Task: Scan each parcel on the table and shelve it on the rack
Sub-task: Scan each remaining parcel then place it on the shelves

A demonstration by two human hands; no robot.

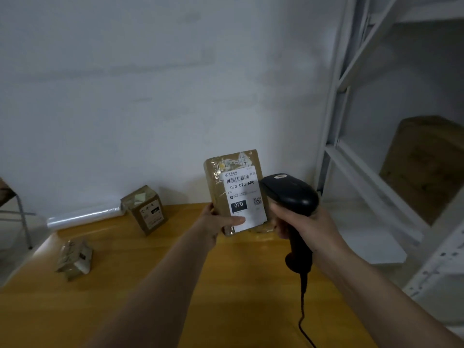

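Observation:
A brown taped parcel (221, 194) with a white label reading 070 stands upright above the far edge of the wooden table (175, 285). My left hand (216, 222) grips its lower left corner, thumb on the label. My right hand (301, 227) holds a black corded barcode scanner (291, 194) just right of the parcel, its head close to the label. Two more brown parcels lie on the table: one (147, 209) tilted at the back, one (74, 258) crumpled at the left.
A white metal rack (356, 172) stands at the right, with a brown cardboard box (424, 167) on a shelf. A roll of clear film (82, 218) lies at the table's back left edge. A chair leg (23, 217) shows at far left.

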